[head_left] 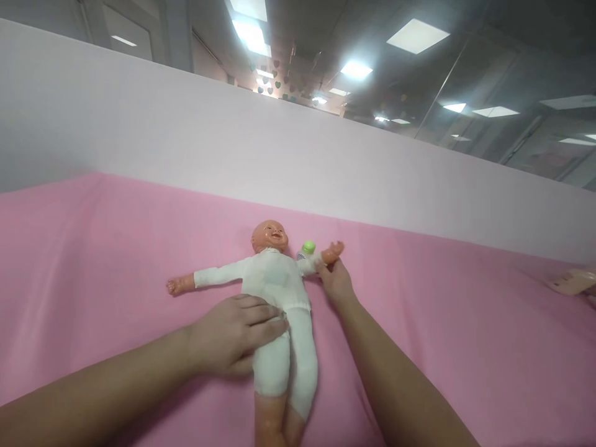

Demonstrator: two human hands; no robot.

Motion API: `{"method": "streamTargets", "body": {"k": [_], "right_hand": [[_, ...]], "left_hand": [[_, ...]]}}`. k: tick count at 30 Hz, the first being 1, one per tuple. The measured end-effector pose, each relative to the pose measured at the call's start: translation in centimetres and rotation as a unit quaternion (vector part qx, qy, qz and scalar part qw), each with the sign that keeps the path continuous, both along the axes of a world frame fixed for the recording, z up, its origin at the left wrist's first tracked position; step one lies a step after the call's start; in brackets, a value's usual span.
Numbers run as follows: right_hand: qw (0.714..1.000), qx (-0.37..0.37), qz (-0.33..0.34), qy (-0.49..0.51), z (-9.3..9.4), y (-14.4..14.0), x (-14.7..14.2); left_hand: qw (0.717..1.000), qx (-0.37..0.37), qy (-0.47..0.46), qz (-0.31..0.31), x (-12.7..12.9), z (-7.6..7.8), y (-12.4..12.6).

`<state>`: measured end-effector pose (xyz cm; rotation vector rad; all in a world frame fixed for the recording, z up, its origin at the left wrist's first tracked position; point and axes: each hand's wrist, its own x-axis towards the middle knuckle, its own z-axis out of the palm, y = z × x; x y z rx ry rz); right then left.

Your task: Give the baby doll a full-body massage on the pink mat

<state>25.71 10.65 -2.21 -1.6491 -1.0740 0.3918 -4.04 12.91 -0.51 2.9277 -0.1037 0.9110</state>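
A baby doll (274, 282) with a cream cloth body lies face up on the pink sheet, its arms spread out to the sides. My left hand (237, 332) lies across the doll's hip and upper thigh, its fingers curved over the top and the thumb against the side of the thigh. With my right hand (338, 282) I grip the doll's other arm near the wrist, thumb on the sleeve. Just behind that arm is a small bottle with a light green cap (308, 247); the arm partly hides it. The doll's feet are out of the frame.
The pink sheet (442, 323) spreads over the surface under the doll. A low white wall (233, 149) runs along its back edge, with glass and ceiling lights beyond. At the far right edge lies a beige object (575, 281), too cut off to identify.
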Motion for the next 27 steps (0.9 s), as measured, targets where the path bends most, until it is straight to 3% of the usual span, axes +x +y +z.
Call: {"method": "streamTargets", "body": {"k": [2,5,10,13,16,18,21,24,27], "right_hand": [[0.995,0.027,-0.027,0.095,-0.6,0.3,2.0],[0.986,-0.004,-0.05,0.156,-1.3,0.6,4.3],[0.988,-0.039,-0.054,0.141,-1.9,0.5,5.2],[0.99,-0.03,-0.073,0.115,-1.6,0.4,4.4],[0.996,0.031,-0.068,0.046,-0.8,0.3,2.6],[0.996,0.074,-0.039,-0.015,-0.2,0.2,0.7],[0.99,0.083,0.012,-0.114,0.1,0.2,-2.3],[0.964,0.073,0.082,-0.244,0.2,0.6,-4.4],[0.918,0.037,0.143,-0.368,0.2,0.9,-5.1]], "left_hand": [[1.0,0.017,0.003,-0.019,0.1,-0.1,-0.2],[0.999,0.02,0.006,-0.029,0.2,-0.2,-0.2],[0.999,0.007,0.007,-0.034,0.2,0.1,-0.1],[0.999,-0.039,-0.022,-0.028,0.0,0.2,0.3],[0.992,-0.105,-0.064,0.024,-0.3,-0.3,1.4],[0.983,-0.138,-0.082,0.094,-0.6,-0.8,2.5],[0.963,-0.172,-0.076,0.191,-0.8,-1.5,4.3],[0.954,-0.192,-0.046,0.228,-0.5,-1.5,5.6],[0.956,-0.192,-0.024,0.219,-0.1,-1.3,6.0]]}}
